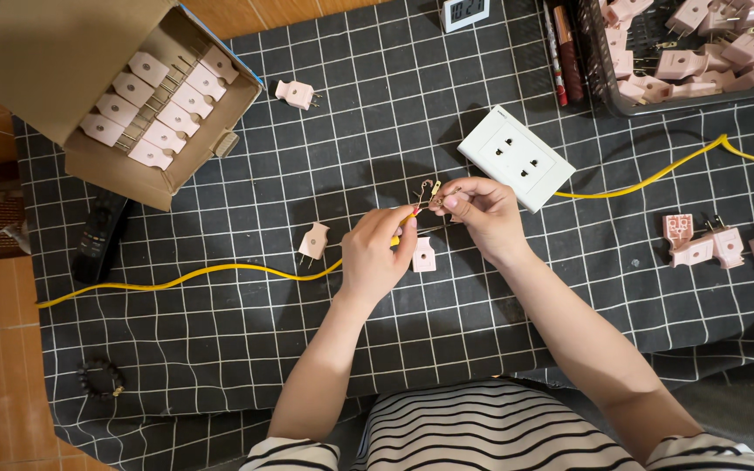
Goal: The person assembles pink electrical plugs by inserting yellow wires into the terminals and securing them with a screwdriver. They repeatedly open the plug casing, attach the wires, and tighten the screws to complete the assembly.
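Note:
My left hand (375, 255) grips the end of a yellow cable (220, 272) whose stripped red and bare wire tips stick out above the fist. My right hand (482, 209) pinches a small brass plug prong (432, 194) against those wire tips. Both hands hover over a black grid-patterned cloth (246, 349). Just below the hands lies a pink plug shell half (424, 255), and another pink plug part (313, 241) lies to the left. A white wall socket plate (515, 158) rests right behind my right hand.
A cardboard box (98, 96) with rows of pink plugs stands at the top left. A black basket (682, 52) full of pink plugs sits top right. Loose pink plugs (726, 246) lie at the right, one (296, 93) near the box. A bead bracelet (100, 380) lies lower left.

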